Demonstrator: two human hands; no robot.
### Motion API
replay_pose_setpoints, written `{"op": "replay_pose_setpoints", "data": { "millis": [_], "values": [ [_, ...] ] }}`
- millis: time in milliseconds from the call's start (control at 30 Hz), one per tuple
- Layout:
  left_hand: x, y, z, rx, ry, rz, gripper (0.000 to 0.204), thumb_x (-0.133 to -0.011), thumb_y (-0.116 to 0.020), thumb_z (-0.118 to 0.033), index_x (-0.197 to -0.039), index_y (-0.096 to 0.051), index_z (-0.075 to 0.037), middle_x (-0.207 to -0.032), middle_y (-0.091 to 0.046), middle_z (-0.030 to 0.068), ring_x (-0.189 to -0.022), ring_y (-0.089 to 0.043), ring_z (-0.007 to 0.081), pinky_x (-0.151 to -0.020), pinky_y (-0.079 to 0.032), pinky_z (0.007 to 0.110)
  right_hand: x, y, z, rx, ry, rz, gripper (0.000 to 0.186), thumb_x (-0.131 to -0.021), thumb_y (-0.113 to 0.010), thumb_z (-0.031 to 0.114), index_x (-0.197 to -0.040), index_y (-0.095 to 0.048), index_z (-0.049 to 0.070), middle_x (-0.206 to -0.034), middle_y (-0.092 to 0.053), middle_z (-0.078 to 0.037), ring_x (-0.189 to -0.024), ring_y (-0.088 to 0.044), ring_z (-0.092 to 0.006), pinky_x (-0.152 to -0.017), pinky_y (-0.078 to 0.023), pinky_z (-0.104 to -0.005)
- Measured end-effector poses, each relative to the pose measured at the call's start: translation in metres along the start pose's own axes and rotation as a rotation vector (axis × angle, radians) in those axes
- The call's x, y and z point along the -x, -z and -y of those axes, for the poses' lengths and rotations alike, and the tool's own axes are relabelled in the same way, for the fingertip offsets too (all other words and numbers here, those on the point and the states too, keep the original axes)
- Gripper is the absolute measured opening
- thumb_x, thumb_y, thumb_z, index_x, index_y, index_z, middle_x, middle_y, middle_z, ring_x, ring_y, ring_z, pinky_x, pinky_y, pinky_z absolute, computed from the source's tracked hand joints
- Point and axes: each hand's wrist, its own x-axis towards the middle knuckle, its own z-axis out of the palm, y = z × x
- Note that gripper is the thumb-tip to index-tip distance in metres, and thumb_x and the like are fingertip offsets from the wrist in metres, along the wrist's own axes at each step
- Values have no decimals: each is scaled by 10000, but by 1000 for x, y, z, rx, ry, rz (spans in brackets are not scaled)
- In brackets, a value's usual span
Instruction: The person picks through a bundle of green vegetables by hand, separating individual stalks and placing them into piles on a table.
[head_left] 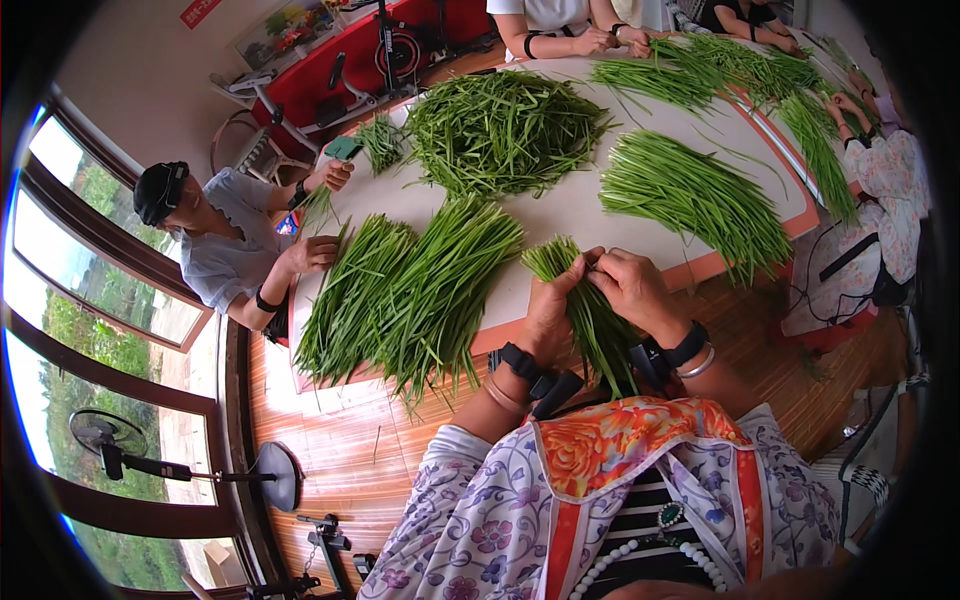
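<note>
My left hand (pixel 552 305) is closed round a bundle of garlic chives (pixel 592 335), its cut ends up and its leaves hanging toward my lap. Beside its thumb my right hand (pixel 640 290) is closed in a pinch at the bundle's upper right side; what the fingertips hold is too small to make out. Just left of the bundle, a long pile of garlic chives (pixel 450 275) lies over the table's near edge, next to a second pile (pixel 360 285). Another neat pile (pixel 690 195) rests right of my hands, beyond the bundle.
The white table (pixel 560 212) has a pinkish border. A large loose heap of greens (pixel 505 125) lies at its middle. At the left a person (pixel 235 235) handles chives; other people work along the far and right sides. A fan (pixel 185 470) stands by the windows.
</note>
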Motion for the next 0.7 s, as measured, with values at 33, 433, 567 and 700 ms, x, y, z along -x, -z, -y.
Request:
{"op": "replay_pose_setpoints", "data": {
  "millis": [33,433,567,700],
  "values": [
    [1,-3,-1,-4,-6,-4,248,-958,-592,-101,-1129,-614,78,-1052,-667,142,-911,-660,224,-810,-566,363,1,0,-1,-40,-15,-19,130,-877,-654,118,-879,-606,-3,-769,-610,-171,-705,-606,-390,-609,-466,-451],
    [-7,11,-28,415,-50,72,149,-979,-581,-202,-960,-528,-64,-851,-552,18,-834,-560,165,-988,-471,361,21,2,-47,-508,-177,81,196,-920,-657,149,-899,-638,-44,-774,-655,-106,-690,-607,-166,-635,-476,-300],
    [-4,-3,-57,573,-113,126,183,-971,-587,-203,-1014,-516,-40,-848,-521,16,-804,-555,148,-959,-514,375,24,2,-66,-783,-278,84,204,-974,-607,178,-938,-660,-15,-818,-646,-12,-744,-556,-66,-681,-469,-244],
    [2,-4,-82,602,-237,111,180,-967,-588,-193,-993,-521,-28,-845,-517,25,-795,-553,160,-953,-516,377,25,0,-72,-857,-271,96,203,-973,-608,180,-940,-655,-15,-827,-640,-3,-763,-549,-66,-699,-460,-239]
  ]
}}
